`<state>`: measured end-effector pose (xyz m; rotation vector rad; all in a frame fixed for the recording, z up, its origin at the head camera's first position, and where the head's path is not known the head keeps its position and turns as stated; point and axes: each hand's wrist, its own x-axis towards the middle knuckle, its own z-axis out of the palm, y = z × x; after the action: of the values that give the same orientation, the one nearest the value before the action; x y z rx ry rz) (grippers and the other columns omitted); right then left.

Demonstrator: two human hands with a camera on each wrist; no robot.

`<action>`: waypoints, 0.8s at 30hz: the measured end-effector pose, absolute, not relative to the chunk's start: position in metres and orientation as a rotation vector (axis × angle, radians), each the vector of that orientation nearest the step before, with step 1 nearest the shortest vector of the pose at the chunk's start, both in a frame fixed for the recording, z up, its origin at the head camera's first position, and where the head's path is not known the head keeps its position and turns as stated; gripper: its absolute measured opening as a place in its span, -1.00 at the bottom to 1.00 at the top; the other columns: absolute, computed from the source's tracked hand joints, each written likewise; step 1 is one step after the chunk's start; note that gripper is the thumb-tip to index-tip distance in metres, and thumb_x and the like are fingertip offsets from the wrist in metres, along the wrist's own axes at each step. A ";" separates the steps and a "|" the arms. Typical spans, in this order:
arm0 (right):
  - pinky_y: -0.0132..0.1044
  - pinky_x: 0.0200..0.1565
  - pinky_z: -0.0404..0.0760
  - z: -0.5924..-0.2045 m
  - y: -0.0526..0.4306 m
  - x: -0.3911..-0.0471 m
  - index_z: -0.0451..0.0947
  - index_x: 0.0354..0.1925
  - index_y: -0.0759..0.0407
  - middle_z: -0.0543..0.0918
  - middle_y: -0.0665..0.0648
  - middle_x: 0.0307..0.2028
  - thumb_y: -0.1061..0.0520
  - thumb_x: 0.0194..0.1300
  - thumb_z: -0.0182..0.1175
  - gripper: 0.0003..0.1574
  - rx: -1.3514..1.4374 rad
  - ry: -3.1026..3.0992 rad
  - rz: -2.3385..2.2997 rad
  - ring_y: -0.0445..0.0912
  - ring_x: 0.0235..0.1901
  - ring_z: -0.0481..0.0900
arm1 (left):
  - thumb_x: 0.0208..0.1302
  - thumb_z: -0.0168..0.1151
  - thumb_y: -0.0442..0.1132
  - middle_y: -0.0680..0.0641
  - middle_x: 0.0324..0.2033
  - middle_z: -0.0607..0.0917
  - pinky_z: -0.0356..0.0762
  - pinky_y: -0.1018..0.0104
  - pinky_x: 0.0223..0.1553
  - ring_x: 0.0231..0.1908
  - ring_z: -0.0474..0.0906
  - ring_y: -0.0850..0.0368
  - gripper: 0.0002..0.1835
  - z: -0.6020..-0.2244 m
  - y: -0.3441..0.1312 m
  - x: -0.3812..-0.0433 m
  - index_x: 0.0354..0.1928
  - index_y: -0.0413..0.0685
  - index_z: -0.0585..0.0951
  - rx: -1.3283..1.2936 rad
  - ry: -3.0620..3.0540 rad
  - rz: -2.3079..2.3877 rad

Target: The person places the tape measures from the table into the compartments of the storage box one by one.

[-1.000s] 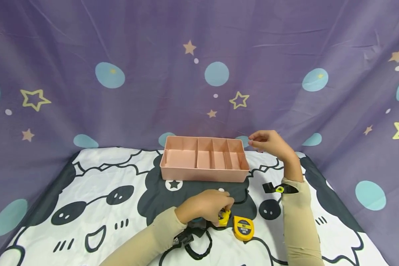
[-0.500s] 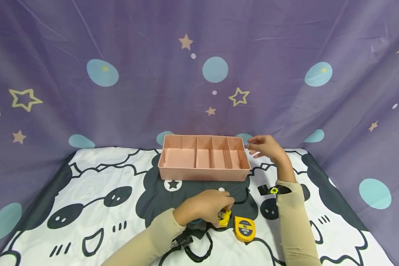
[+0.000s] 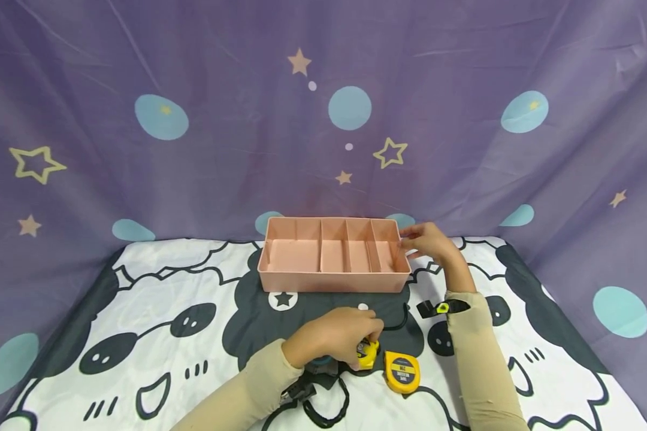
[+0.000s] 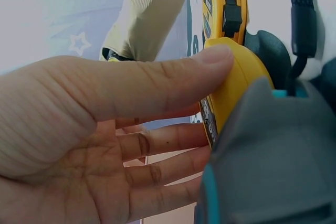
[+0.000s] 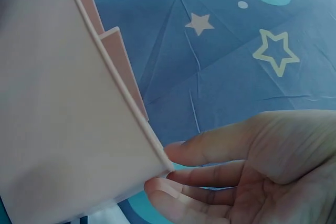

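Observation:
My left hand (image 3: 331, 335) pinches a yellow tape measure (image 3: 368, 354); in the left wrist view the thumb (image 4: 173, 80) presses its rounded side. Right beside it is a larger grey and teal tape measure (image 4: 273, 156) with a black wrist strap (image 3: 326, 416), mostly covered by the hand in the head view. A second yellow tape measure (image 3: 402, 372) lies flat just to the right. My right hand (image 3: 430, 242) is at the right end of a pink divided box (image 3: 334, 282), its fairly straight fingertips right at the corner in the right wrist view.
Beneath everything lies a white and dark cartoon-print cloth (image 3: 194, 323). A purple curtain (image 3: 237, 149) with stars rises behind the box. Thin dividers (image 3: 347, 246) split the box into several compartments. My right wrist wears a black band (image 3: 453, 306).
My right hand has lowered and moved in to the box's right end. My left hand stays on the yellow tape measure. The head view has shifted slightly.

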<state>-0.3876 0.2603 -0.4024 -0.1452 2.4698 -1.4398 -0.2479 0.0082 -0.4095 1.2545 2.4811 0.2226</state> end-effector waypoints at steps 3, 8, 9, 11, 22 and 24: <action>-0.10 -0.06 0.75 -0.404 0.258 -0.388 0.32 0.34 0.58 0.57 0.53 0.10 0.32 0.38 0.17 -0.36 -0.144 2.473 -1.440 -0.18 -0.25 0.67 | -0.09 0.70 -0.16 0.18 -0.21 0.56 0.48 0.52 -0.22 -0.34 0.41 0.36 -0.49 -0.409 0.007 -0.248 -0.13 0.14 0.57 1.237 2.483 0.234; -0.18 -0.11 0.76 -0.404 0.257 -0.387 0.30 0.36 0.57 0.54 0.52 0.12 0.34 0.35 0.19 -0.33 -0.125 2.476 -1.430 -0.14 -0.22 0.68 | -0.10 0.70 -0.17 0.19 -0.22 0.55 0.47 0.51 -0.23 -0.35 0.41 0.36 -0.50 -0.409 0.006 -0.249 -0.17 0.15 0.55 1.227 2.473 0.257; -0.18 -0.11 0.76 -0.404 0.257 -0.387 0.29 0.36 0.57 0.54 0.52 0.12 0.34 0.35 0.18 -0.33 -0.122 2.480 -1.428 -0.12 -0.21 0.68 | -0.09 0.70 -0.17 0.20 -0.23 0.55 0.47 0.51 -0.24 -0.35 0.41 0.36 -0.51 -0.408 0.006 -0.249 -0.18 0.16 0.55 1.228 2.470 0.260; -0.19 -0.12 0.76 -0.406 0.259 -0.383 0.29 0.37 0.55 0.54 0.50 0.12 0.33 0.35 0.18 -0.32 -0.098 2.482 -1.429 -0.09 -0.19 0.67 | -0.09 0.70 -0.16 0.20 -0.24 0.55 0.47 0.51 -0.24 -0.35 0.41 0.35 -0.51 -0.409 0.006 -0.249 -0.19 0.16 0.55 1.246 2.463 0.255; -0.22 -0.20 0.77 -0.403 0.256 -0.384 0.21 0.42 0.50 0.61 0.45 0.03 0.30 0.37 0.20 -0.26 -0.055 2.450 -1.390 -0.02 -0.22 0.69 | -0.07 0.69 -0.17 0.17 -0.22 0.56 0.49 0.46 -0.20 -0.31 0.44 0.33 -0.53 -0.412 0.006 -0.250 -0.19 0.13 0.55 1.240 2.458 0.281; -0.22 -0.20 0.77 -0.404 0.254 -0.387 0.24 0.41 0.51 0.61 0.43 0.00 0.33 0.35 0.20 -0.27 -0.053 2.471 -1.383 -0.01 -0.22 0.70 | -0.08 0.69 -0.18 0.17 -0.23 0.56 0.49 0.45 -0.20 -0.30 0.44 0.32 -0.52 -0.414 0.008 -0.251 -0.19 0.13 0.55 1.213 2.472 0.289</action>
<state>-0.3865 0.2543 -0.4042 -0.0530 2.4707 -1.3832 -0.2507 0.0076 -0.4137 1.2125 2.4719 0.2888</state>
